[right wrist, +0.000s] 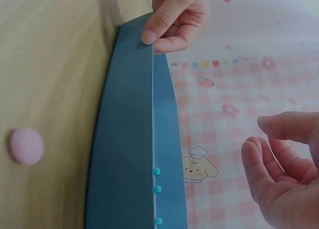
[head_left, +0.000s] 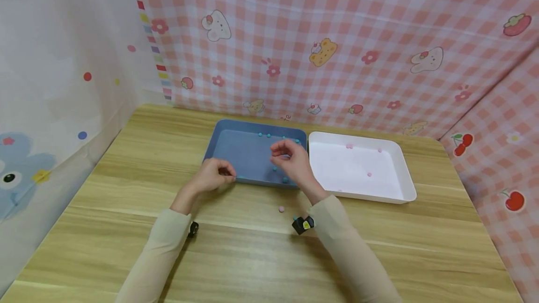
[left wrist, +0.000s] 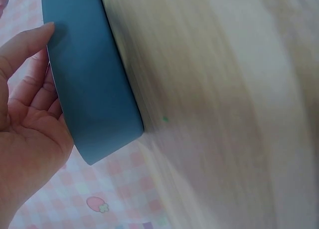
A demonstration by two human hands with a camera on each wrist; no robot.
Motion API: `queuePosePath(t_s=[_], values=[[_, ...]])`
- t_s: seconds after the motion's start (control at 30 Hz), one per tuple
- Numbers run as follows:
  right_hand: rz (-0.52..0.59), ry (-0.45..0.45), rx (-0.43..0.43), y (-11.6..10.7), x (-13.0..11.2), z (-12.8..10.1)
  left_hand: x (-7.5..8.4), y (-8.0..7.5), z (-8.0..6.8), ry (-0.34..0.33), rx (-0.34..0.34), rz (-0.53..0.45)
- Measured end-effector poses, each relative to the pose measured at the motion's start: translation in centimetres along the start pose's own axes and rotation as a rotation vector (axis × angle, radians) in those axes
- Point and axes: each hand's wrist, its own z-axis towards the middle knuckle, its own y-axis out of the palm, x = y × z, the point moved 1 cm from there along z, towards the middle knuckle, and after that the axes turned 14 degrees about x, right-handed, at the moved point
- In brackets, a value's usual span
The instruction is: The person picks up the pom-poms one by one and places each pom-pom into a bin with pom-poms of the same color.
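The left hand (head_left: 212,175) pinches the near rim of the blue tray (head_left: 242,153), seemingly light, stiff, smooth plastic best held by that rim, while the right hand (head_left: 292,160) hovers above it, fingers (right wrist: 261,161) loosely curled and empty, over small, round, roll-prone teal beads (right wrist: 157,188) on the wood-grain surface (head_left: 252,256).

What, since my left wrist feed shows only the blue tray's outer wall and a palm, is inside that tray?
Observer: A few small teal beads lie in the blue tray.
Operator: Where's the other hand?
Observer: The right hand hovers over that tray, fingers loosely curled, holding nothing that shows.
Operator: Anything beside it?
Observer: A white tray with pink beads sits to its right; one pink bead lies on the table.
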Motion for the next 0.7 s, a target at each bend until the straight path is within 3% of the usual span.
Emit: queuePosePath(t_s=[0.7], values=[[-0.046,-0.032,-0.083,-3.4,1.0,-3.8,0.0,0.0,0.0,0.004,-0.006,0.01]])
